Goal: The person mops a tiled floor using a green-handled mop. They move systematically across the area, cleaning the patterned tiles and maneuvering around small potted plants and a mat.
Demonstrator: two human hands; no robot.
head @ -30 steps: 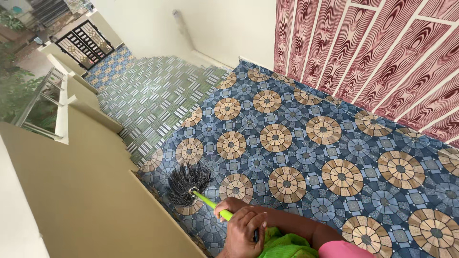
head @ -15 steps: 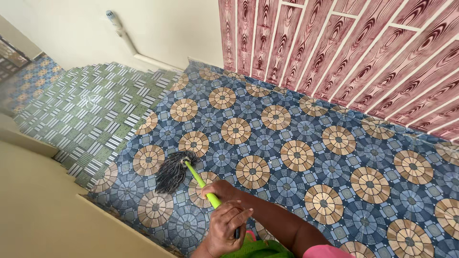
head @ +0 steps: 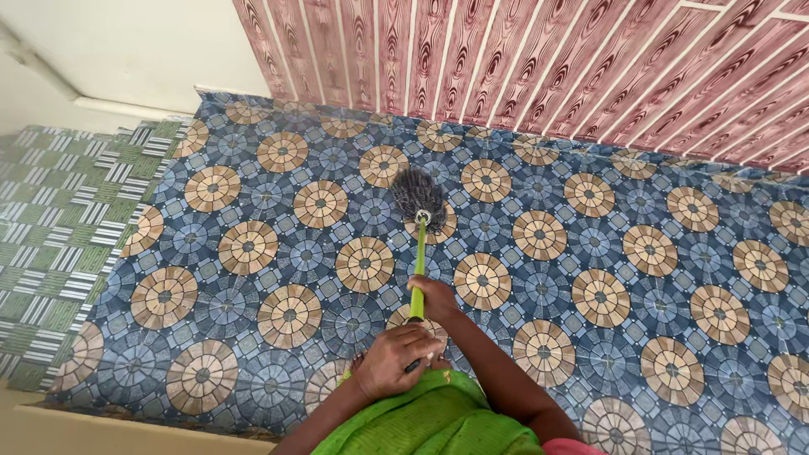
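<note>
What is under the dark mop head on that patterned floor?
The mop head lies on blue and tan circle-patterned floor tiles. The tile part directly beneath its strands is covered, so nothing there can be seen.

Open tiled floor [head: 590,253]; panelled wall [head: 548,76] blocks ahead.

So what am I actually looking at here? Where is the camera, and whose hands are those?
There is no machine here. The camera sits on a person's head and looks down, so you see that person's own two bare hands from above. The right hand grips the bright green handle farther along; the left hand closes round its near end. Together they hold a mop, whose dark stringy head rests on the floor. That floor is tiled in blue with round tan patterns. Beyond it stands a wall of reddish wood-grain panels, and to the left are green patterned tiles. The green cloth at the bottom is the person's clothing.
</note>
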